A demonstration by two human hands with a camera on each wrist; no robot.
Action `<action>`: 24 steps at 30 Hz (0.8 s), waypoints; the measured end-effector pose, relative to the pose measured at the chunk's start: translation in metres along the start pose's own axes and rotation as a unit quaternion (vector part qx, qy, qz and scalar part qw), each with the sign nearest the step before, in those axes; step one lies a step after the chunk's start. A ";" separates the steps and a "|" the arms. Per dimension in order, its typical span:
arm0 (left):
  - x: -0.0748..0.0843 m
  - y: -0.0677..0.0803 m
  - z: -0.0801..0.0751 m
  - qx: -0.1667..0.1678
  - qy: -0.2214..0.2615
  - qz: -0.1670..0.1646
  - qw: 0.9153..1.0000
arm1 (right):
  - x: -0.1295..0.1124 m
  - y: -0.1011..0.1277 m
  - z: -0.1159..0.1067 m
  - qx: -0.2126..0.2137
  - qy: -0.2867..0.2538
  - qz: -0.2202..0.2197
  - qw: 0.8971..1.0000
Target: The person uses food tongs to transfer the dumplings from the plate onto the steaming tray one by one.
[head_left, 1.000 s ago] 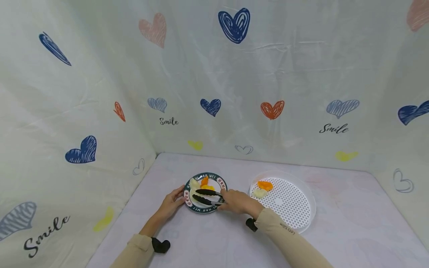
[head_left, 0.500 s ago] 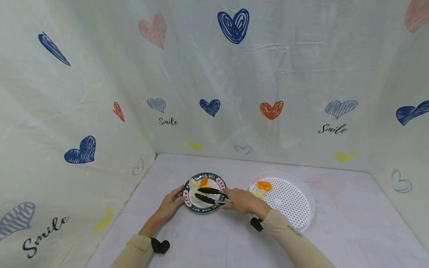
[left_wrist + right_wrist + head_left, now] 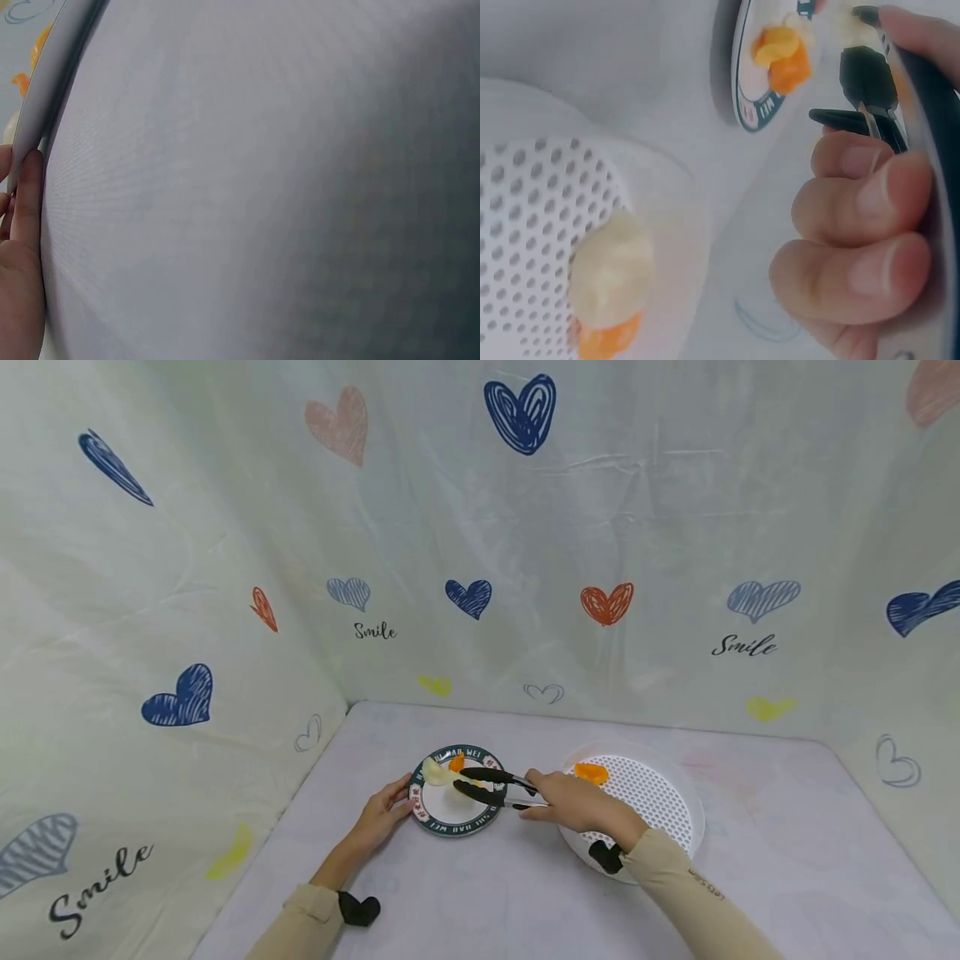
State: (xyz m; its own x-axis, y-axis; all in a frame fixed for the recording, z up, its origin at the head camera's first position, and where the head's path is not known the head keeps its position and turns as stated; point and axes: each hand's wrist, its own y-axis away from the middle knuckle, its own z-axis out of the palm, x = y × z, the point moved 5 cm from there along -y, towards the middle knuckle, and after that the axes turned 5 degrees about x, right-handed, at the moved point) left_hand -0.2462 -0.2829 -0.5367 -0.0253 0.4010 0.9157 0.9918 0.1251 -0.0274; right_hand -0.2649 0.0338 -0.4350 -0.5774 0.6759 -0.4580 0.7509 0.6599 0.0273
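Right hand: the right hand has its fingers curled round the handles of black-tipped tongs, gripping them.
Tongs: they reach from the right hand toward the left hand, tips over the plate's far half, the two arms a little apart; whether anything sits between the tips cannot be told.
Left hand: the left hand rests against the near-left edge of the plate, fingers laid fairly straight along the rim.
Plate: a small round plate with a dark green lettered rim, on the counter between the two hands, touching the left one.
Food on plate: a pale piece and an orange piece at the far rim, just beyond the tong tips.
White tray: a round perforated tray beside and partly under the right wrist, holding an orange piece at its far-left part.
Head view only: both hands, both sleeves and the whole layout together.
Right wrist view only: a pale piece on the tray touching the orange one, hidden behind the hand from above; also the yellow-orange lump on the plate seen close.
Left wrist view only: the fingertip pressed to the plate's underside rim; the rest is blurred grey counter.
Surroundings: a heart-print cloth hangs behind and to both sides.
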 end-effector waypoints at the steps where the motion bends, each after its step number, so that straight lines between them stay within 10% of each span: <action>1: 0.000 0.000 0.000 0.001 0.000 -0.004 1.000 | 0.001 0.003 -0.003 0.000 -0.008 -0.004 1.000; 24: -0.001 0.000 0.001 -0.005 0.012 -0.025 1.000 | 0.055 0.073 -0.047 0.015 -0.101 -0.032 0.994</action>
State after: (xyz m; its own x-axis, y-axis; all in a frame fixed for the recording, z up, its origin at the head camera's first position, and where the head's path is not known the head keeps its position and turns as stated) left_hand -0.2466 -0.2829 -0.5380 -0.0723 0.3731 0.9250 0.9906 0.1351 0.0229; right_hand -0.2571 0.1344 -0.4169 -0.5500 0.5522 -0.6266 0.7258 0.6872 -0.0315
